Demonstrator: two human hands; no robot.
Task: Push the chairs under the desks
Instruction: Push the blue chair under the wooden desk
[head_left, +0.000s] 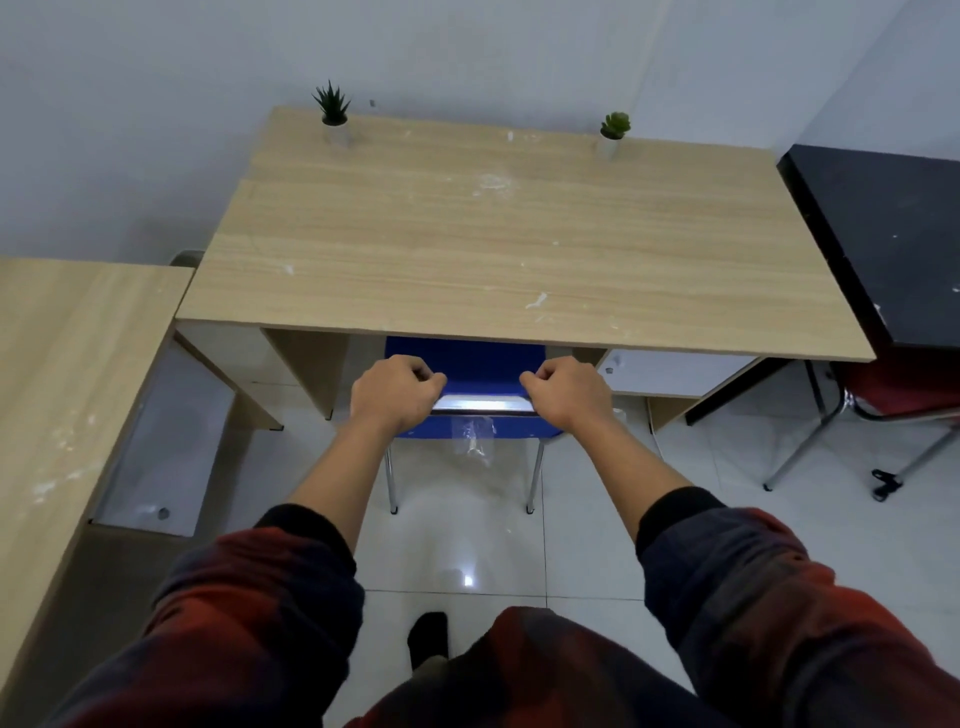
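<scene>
Fingers of the left hand curl over the blue chair backrest's top rail; the right hand grips it likewise. Its seat sits under the wooden desk; a red chair stands rightward.

One head camera, looking forward and steeply down

It sits high above the desk, close enough that both forearms reach up from the bottom edge into mid-frame. The wide lens bends the walls and takes in a second desk at left and a black table at right.
</scene>
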